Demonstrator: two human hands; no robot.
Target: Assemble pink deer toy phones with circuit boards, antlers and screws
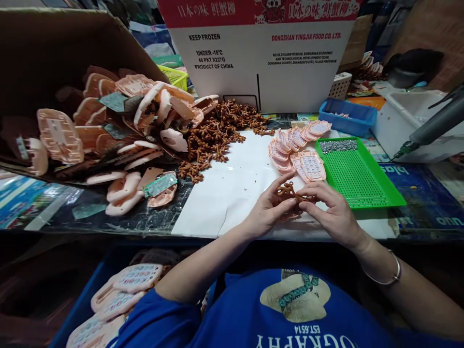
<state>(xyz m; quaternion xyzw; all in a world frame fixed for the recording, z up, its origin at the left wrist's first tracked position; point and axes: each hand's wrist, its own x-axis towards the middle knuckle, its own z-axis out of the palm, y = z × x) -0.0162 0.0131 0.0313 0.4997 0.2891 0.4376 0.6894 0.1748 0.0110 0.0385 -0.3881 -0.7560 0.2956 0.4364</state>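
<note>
Above the front edge of a white sheet (pixel 232 174), my left hand (pixel 268 210) and my right hand (pixel 331 208) meet, both closed. Between their fingertips is a small brown branched plastic piece (pixel 287 189), partly covered by the fingers. Part of a pinkish item shows just under the hands, mostly hidden, so I cannot tell whether they touch it. Pink shell halves with white keypads (pixel 309 165) lie overlapped just beyond my fingers. A heap of similar brown branched pieces (pixel 226 125) spreads at the back left of the sheet.
A green perforated tray (pixel 362 179) on the right holds small metal screws (pixel 339 145). Behind it is a blue bin (pixel 350 123); a grey electric screwdriver (pixel 431 123) hangs at right. Pink shells (pixel 60 135) spill from a carton at left. A large white carton (pixel 261 58) stands behind.
</note>
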